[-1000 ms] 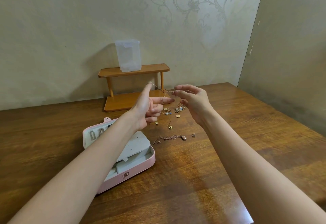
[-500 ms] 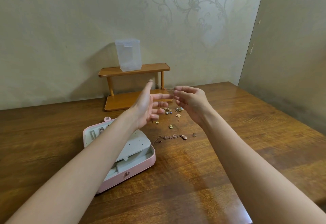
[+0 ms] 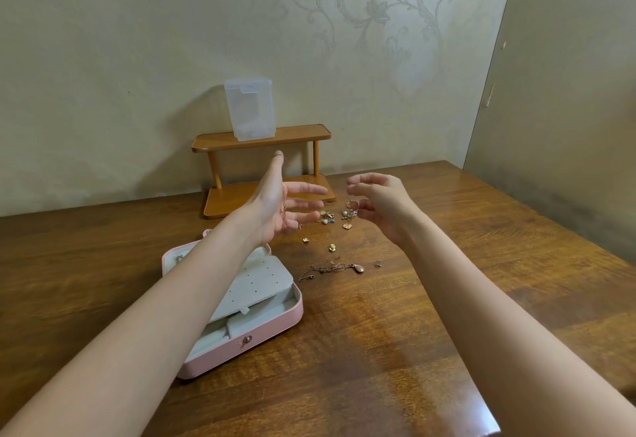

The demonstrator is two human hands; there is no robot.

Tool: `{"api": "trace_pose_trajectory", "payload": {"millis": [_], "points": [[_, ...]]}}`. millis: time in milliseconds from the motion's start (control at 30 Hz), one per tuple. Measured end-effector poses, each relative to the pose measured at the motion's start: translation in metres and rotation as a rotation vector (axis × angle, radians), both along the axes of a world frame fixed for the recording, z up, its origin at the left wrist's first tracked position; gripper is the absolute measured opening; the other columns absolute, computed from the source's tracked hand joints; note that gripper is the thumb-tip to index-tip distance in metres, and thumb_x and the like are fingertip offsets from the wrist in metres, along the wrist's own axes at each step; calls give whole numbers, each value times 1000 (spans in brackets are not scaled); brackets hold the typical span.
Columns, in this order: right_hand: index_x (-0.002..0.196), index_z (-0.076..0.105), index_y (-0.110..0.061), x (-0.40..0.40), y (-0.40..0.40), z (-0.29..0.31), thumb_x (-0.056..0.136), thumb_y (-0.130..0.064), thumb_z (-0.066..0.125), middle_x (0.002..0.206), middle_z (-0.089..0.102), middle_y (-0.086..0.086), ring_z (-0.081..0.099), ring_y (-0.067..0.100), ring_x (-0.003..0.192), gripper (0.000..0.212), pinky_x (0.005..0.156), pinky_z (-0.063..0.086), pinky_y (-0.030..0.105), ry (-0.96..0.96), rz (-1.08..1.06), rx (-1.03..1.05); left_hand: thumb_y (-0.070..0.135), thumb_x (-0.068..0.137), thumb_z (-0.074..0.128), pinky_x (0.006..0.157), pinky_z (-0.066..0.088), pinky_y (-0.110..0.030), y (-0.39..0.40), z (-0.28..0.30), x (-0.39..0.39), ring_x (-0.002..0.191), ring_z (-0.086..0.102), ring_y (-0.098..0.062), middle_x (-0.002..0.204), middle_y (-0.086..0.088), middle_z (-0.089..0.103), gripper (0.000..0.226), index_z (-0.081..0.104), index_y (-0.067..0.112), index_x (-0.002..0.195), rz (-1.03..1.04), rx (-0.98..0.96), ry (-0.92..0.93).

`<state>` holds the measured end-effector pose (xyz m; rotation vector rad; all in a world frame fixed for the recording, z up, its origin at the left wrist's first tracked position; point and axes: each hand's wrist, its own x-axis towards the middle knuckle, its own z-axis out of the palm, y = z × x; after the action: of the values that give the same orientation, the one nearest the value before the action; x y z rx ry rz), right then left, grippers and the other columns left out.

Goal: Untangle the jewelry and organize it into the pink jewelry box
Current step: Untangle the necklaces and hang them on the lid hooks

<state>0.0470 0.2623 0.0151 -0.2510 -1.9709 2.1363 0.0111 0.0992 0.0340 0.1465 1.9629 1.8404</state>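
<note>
Over the left hand (image 3: 275, 206), fingers spread, thin rose-gold chain (image 3: 284, 207) draped, right hand (image 3: 382, 202) loosely curled, empty.

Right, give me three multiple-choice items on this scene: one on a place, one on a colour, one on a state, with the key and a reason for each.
1. Where does the translucent plastic container stand?
A. on the top board of the small wooden two-tier shelf
B. inside the jewelry box
C. on the brown wooden table beside the loose pieces

2. What colour is the outer shell of the rounded jewelry box?
A. white
B. pink
C. black

3. How is the jewelry box standing?
A. shut and latched
B. upside down
C. open, its grey perforated insert showing

Key:
1 A, its base sits on the upper board, against the wall.
2 B, the front wall and rim are pink, with grey lining inside.
3 C, the lid lies back under the left forearm and the holed panel is exposed.
</note>
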Motion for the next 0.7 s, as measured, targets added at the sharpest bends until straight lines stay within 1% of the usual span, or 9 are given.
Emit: {"api": "trace_pose_trajectory", "payload": {"millis": [67,133,200,333,400,533,633,700], "points": [[87,59,-9,-1,2,-1,89,2,55,77,55,4,47,9,49,12,45,40,18,-37,-39,-9,66,92,8,32,30,-12,0,1,0,71,64,-19,112,-15,63,82,67,11,109,16,-17,8],[82,58,-10,-2,5,-3,88,3,55,74,55,3,44,8,46,15,39,38,16,-81,-77,-1,64,93,8,32,31,-13,0,2,1,73,64,-20,117,-15,60,79,63,12,115,27,-18,12],[79,58,-11,-1,8,-6,87,3,55,71,55,2,41,9,47,16,36,36,15,-122,-97,40,63,94,9,32,31,-13,-1,3,0,72,65,-19,118,-15,59,75,59,13,118,39,-10,27],[79,58,-12,1,12,-8,85,3,57,68,54,1,33,9,47,16,34,30,14,-141,-104,101,61,95,11,33,32,-13,-2,2,-2,70,66,-19,115,-14,60,71,57,13,121,76,5,52],[78,59,-13,1,14,-6,84,3,58,69,57,1,32,7,45,17,34,29,14,-139,-90,139,60,96,12,33,32,-13,-2,2,-3,71,65,-19,115,-13,60,70,58,13,120,77,-8,57],[81,61,-12,-1,18,-1,85,3,56,73,64,1,32,1,34,17,33,27,14,-121,-54,197,62,95,10,34,31,-14,-4,1,-3,72,65,-18,113,-13,62,74,61,12,113,19,-61,60],[79,62,-12,-5,20,1,87,3,54,78,65,4,32,-1,29,19,33,26,13,-110,-70,277,64,94,9,35,32,-14,-6,4,-3,67,61,-15,103,-11,66,78,65,12,109,-44,-111,75],[79,62,-12,-6,20,2,88,2,54,79,66,4,33,0,30,18,35,26,13,-120,-75,302,62,94,10,38,33,-15,-7,6,-3,65,56,-13,93,-9,65,77,67,12,106,-75,-158,100]]}}
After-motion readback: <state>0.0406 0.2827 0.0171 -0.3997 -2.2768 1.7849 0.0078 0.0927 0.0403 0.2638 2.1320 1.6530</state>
